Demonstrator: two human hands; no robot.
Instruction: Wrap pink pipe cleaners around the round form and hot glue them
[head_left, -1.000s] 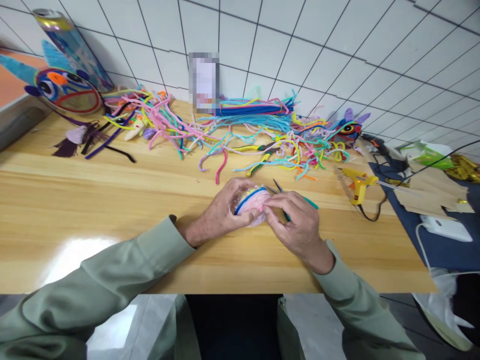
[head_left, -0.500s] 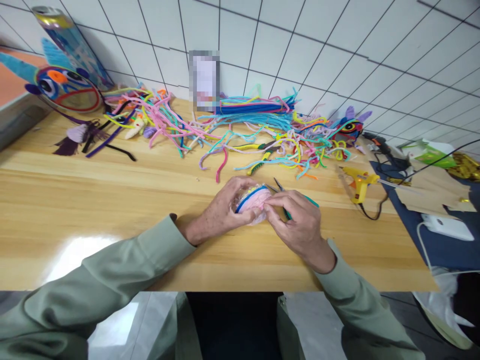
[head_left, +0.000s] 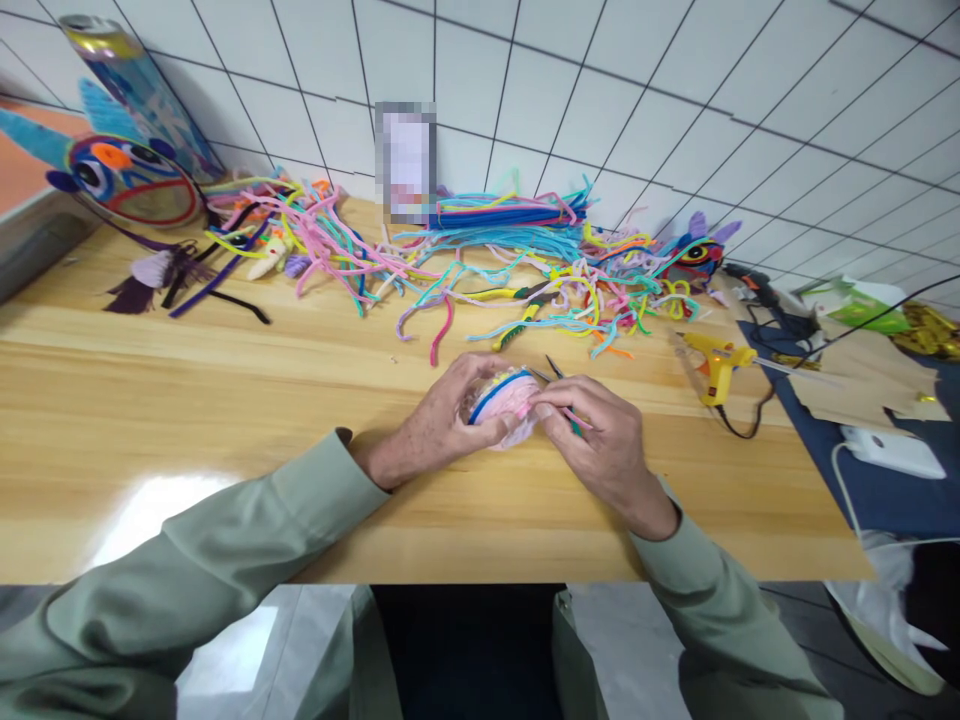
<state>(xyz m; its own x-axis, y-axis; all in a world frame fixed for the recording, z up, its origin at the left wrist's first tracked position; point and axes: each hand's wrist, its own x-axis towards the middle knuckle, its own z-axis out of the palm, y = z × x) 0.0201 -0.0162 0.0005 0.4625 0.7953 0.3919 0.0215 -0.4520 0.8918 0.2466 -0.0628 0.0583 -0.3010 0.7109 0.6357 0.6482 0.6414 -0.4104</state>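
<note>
My left hand (head_left: pixel 442 415) is wrapped round a rounded piece (head_left: pixel 506 397) covered in pink pipe cleaner, with a blue band across it and yellow bits along its top edge. At its right side, my right hand (head_left: pixel 596 435) pinches a thin pink pipe cleaner (head_left: pixel 576 418), whose loose end shows between the fingers. Partly hidden behind my right hand, pliers or scissors (head_left: pixel 553 367) with dark tips and green handles lie on the wooden table (head_left: pixel 225 400).
Many coloured pipe cleaners (head_left: pixel 337 240) spread along the tiled wall, with yellow-green pliers (head_left: pixel 517 325) among them. A yellow glue gun (head_left: pixel 718 365) lies right. A pipe-cleaner face (head_left: pixel 131 185) and a can (head_left: pixel 142 90) stand left, beside a tray (head_left: pixel 37 235).
My right hand has shifted slightly and its grip has changed, so a pink end now shows between its fingers. It covers more of the green handles. My left hand keeps its hold.
</note>
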